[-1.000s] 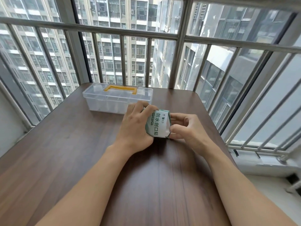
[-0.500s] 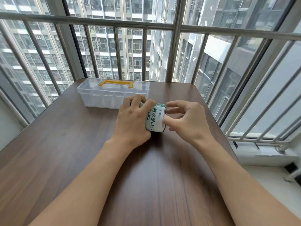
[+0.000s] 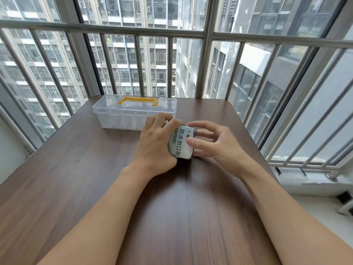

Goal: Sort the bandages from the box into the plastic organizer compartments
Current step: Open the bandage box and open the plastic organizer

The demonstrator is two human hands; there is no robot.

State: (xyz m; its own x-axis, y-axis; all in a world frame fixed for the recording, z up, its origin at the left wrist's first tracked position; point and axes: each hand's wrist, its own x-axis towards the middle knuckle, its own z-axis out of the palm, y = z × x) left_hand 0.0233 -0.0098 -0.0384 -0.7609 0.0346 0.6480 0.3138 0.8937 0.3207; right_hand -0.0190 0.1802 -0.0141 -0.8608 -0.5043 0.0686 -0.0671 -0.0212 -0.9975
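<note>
The dark wood worktop (image 3: 80, 178) runs to rounded far corners at the window bars (image 3: 208, 54), with bare surface left of and before the arms. The clear plastic organizer (image 3: 122, 115), lid closed, yellow handle, sits at the far edge. Just before it, the left hand (image 3: 155, 144) wraps the bandage box (image 3: 181, 143), printed 防水创口贴. The right hand (image 3: 212, 142) pinches its end with thumb and fingertips, now higher than a second ago.

My table (image 3: 95, 188): dark wood-grain, slight sheen. Organizer (image 3: 122, 117): clear glossy plastic, yellow handle (image 3: 138, 100). Bandage box (image 3: 181, 143): printed cardboard.
</note>
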